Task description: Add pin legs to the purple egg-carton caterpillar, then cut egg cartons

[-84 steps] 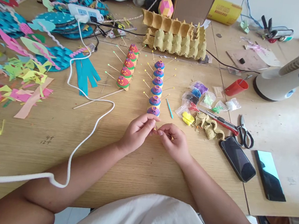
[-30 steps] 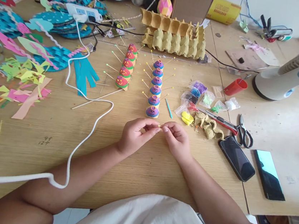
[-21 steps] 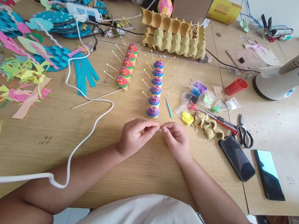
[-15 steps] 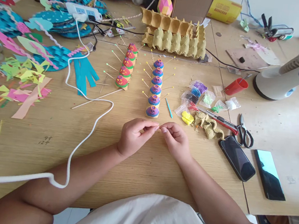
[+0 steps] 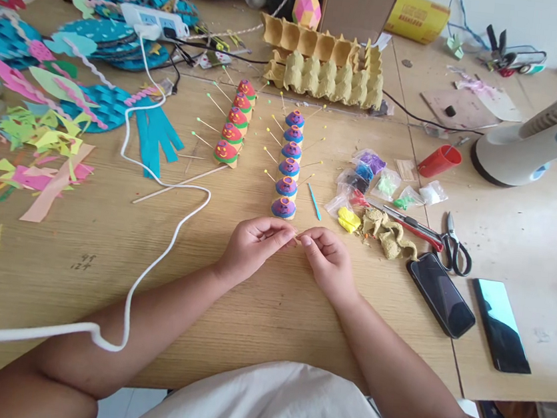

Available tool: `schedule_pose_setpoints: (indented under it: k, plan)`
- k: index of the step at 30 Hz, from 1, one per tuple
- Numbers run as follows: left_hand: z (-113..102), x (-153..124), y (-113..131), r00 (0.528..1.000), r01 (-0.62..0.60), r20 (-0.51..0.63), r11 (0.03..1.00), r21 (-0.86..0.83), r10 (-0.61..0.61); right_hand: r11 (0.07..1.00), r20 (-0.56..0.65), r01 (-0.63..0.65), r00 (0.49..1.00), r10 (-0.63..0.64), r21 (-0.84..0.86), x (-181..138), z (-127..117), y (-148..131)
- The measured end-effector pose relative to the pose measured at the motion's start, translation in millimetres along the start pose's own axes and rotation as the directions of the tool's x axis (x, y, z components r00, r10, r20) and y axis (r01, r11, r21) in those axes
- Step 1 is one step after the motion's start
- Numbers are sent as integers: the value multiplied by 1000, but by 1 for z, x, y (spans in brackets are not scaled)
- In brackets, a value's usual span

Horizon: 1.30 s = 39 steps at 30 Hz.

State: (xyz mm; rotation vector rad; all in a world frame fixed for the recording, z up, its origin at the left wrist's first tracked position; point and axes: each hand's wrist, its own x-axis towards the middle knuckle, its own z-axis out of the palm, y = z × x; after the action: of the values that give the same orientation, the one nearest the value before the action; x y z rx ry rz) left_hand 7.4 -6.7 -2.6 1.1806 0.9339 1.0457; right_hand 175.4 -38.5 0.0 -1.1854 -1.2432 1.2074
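Pinched thin piece (image 5: 297, 239) seemingly points left-to-right.

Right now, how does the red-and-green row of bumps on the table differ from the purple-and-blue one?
The red-and-green row has five bumps; the purple-and-blue row has six. Sticks on the red-and-green row have green tips; those on the purple-and-blue row have yellow tips. In this view the red-and-green row slants; the purple-and-blue row runs nearly straight. Both have faces.
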Motion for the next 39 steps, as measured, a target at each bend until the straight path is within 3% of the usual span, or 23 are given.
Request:
schedule_pose_setpoints:
  k: [14,26,34,39]
  plan:
    - [-2,0,-1,998,66,11,997,-32,-66,1000,-16,0,1000,-1,-16,-1,0,1]
    - [-2,-2,-1,998,-61,-1,990,130,61,999,-4,-49,999,49,-3,-1,0,4]
    - [-4,-2,-2,1000,16,9,999,-31,-16,999,-27,-45,999,45,19,0,0,0]
    - [-3,-2,0,1000,0,16,1000,-12,0,999,-9,-37,999,37,24,-1,1,1]
